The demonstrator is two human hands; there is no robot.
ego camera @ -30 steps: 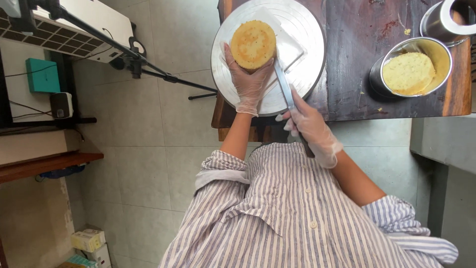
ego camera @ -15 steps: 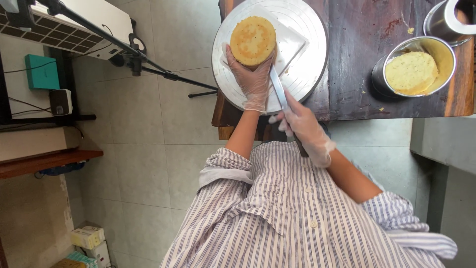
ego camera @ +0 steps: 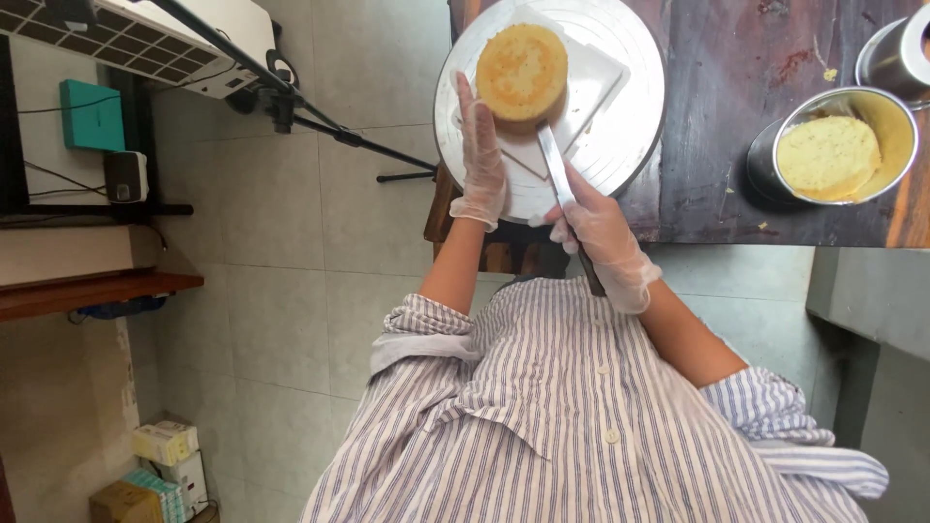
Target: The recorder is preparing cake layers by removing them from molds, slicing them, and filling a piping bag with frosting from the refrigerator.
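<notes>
On the turntable, my left hand lies flat beside the sponge cake while my right hand's grip closes round the knife, blade at its near edge; I judge slicing underway, needing a level stroke.

A single head-worn camera looks steeply down over the wearer's striped shirt, which fills the near edge. The view faces forward to a dark table at the far edge, seen from moderate distance. Tiled floor occupies the left. No second view exists, so nothing overlaps.
</notes>
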